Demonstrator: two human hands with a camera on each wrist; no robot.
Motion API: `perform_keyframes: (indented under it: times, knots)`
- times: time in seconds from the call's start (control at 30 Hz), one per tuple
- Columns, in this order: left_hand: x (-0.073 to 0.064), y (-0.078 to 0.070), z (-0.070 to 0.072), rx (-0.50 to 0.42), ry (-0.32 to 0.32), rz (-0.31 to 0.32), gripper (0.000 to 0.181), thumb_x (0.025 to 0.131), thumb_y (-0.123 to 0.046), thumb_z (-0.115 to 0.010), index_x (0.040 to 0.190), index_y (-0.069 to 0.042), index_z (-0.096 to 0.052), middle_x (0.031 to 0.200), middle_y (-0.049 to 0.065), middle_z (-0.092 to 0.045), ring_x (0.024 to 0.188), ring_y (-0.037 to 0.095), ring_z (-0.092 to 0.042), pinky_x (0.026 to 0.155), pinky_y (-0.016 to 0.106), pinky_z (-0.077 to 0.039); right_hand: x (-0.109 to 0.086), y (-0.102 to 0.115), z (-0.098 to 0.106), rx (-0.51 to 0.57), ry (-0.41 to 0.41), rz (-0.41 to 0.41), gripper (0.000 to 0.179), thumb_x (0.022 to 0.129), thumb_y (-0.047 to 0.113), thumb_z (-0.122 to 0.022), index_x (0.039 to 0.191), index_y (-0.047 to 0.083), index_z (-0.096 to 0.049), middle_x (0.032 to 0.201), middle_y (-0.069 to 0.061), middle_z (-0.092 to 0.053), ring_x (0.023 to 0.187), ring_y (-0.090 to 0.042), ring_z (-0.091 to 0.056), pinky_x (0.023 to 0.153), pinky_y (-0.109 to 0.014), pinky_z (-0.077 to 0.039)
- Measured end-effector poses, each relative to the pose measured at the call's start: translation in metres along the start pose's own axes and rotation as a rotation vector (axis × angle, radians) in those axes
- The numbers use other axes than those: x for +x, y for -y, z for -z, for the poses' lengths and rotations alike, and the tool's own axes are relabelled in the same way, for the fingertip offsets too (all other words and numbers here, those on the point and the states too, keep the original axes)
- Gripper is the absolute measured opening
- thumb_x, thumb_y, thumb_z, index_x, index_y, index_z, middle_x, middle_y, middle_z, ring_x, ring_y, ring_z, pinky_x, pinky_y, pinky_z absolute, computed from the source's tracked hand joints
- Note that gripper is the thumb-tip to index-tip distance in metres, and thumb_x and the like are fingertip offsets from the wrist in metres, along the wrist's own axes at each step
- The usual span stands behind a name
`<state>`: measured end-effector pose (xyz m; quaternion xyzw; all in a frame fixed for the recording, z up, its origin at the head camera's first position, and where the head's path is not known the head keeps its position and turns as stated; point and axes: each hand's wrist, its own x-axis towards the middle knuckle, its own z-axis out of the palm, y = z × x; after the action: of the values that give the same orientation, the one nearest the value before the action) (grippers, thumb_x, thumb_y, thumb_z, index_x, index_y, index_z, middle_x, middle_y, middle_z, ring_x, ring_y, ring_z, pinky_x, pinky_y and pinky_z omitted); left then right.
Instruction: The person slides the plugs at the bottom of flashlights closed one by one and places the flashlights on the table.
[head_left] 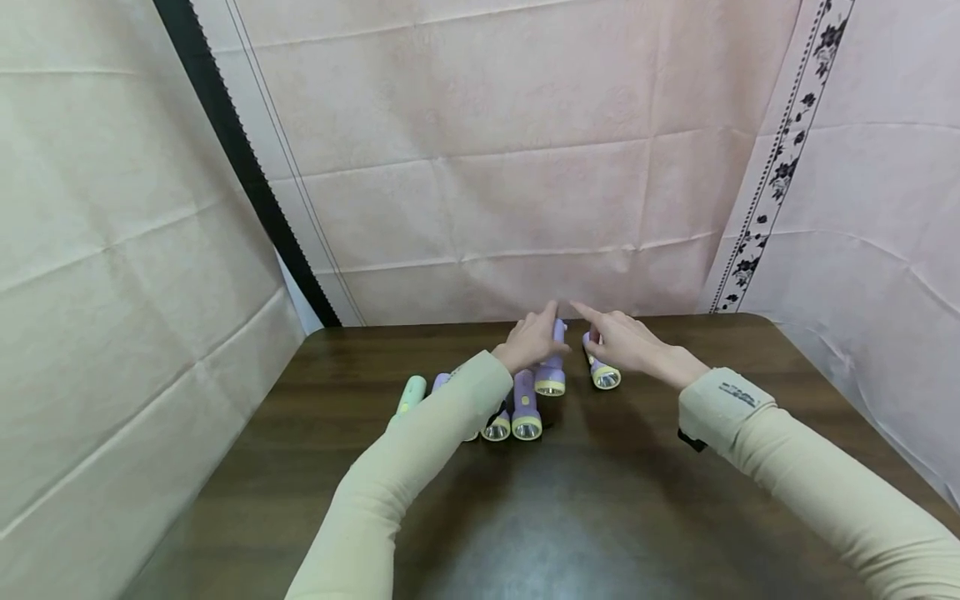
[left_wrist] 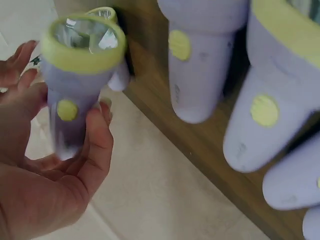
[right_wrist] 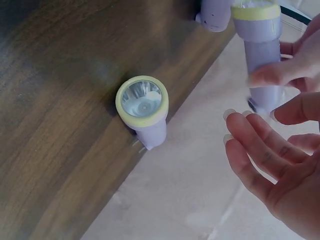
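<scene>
My left hand (head_left: 532, 337) grips a purple flashlight (head_left: 551, 377) by its barrel. In the left wrist view that flashlight (left_wrist: 80, 80) has a yellow rim and a round yellow button, its lens end tipped toward the camera. Close to its tail end is my right hand (right_wrist: 280, 165), fingers loosely extended and nothing between them. A second purple flashlight (head_left: 604, 372) lies on the table just below the right hand; the right wrist view shows its lens (right_wrist: 142, 100) facing the camera.
Beside the left forearm lie several purple flashlights (head_left: 527, 412) in a row, some partly hidden by the sleeve. A green flashlight (head_left: 412, 392) lies at the row's left end. The dark wooden table (head_left: 480, 533) ends at a hanging pale cloth (head_left: 480, 208).
</scene>
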<state>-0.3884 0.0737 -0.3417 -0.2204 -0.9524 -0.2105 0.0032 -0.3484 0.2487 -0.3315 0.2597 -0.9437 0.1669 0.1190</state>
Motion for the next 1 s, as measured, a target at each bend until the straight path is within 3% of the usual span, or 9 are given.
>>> perform_keyframes:
  times: [0.17,0.33,0.5,0.6,1.0]
  knots:
    - [-0.004,-0.008,-0.012,0.053,0.093,0.100,0.066,0.083,-0.037,-0.075,0.135,-0.013,-0.042,0.103,0.009,-0.066,0.065,0.021,-0.065,0.052,0.027,-0.051,0.000,0.001,0.002,0.003,0.020,-0.026,0.056,0.089,0.010,-0.054,0.143,0.003,-0.042,0.076,-0.001,-0.066,0.057,-0.008,-0.051,0.055,-0.027,-0.042]
    - [-0.006,-0.011,-0.027,0.146,0.158,0.128,0.054,0.083,-0.036,-0.075,0.125,-0.012,-0.051,0.097,0.007,-0.067,0.062,0.020,-0.067,0.051,0.028,-0.051,-0.003,0.001,0.003,0.007,0.036,-0.037,0.053,0.089,0.010,-0.054,0.141,0.001,-0.044,0.078,-0.003,-0.067,0.058,-0.009,-0.053,0.057,-0.027,-0.044]
    - [-0.003,-0.011,-0.042,0.303,0.137,0.118,0.049,0.081,-0.042,-0.074,0.118,-0.014,-0.057,0.106,0.005,-0.068,0.087,0.020,-0.068,0.064,0.031,-0.053,-0.004,-0.001,0.001,0.004,0.018,-0.026,0.050,0.087,0.009,-0.056,0.137,0.003,-0.050,0.076,-0.002,-0.067,0.061,-0.009,-0.055,0.057,-0.028,-0.044]
    - [-0.002,-0.010,-0.049,0.330,0.126,0.131,0.047,0.080,-0.043,-0.075,0.115,-0.015,-0.059,0.112,0.005,-0.067,0.097,0.022,-0.067,0.071,0.034,-0.055,-0.004,-0.002,-0.002,-0.002,0.012,-0.020,0.048,0.087,0.009,-0.057,0.134,0.003,-0.053,0.076,-0.001,-0.067,0.062,-0.009,-0.056,0.056,-0.027,-0.044]
    - [-0.002,-0.009,-0.059,0.429,0.134,0.123,0.041,0.080,-0.044,-0.073,0.109,-0.016,-0.068,0.111,0.003,-0.070,0.096,0.021,-0.068,0.071,0.036,-0.056,-0.008,-0.008,-0.001,-0.011,0.037,-0.038,0.045,0.087,0.009,-0.058,0.131,0.003,-0.055,0.076,0.000,-0.065,0.060,-0.009,-0.052,0.053,-0.026,-0.041]
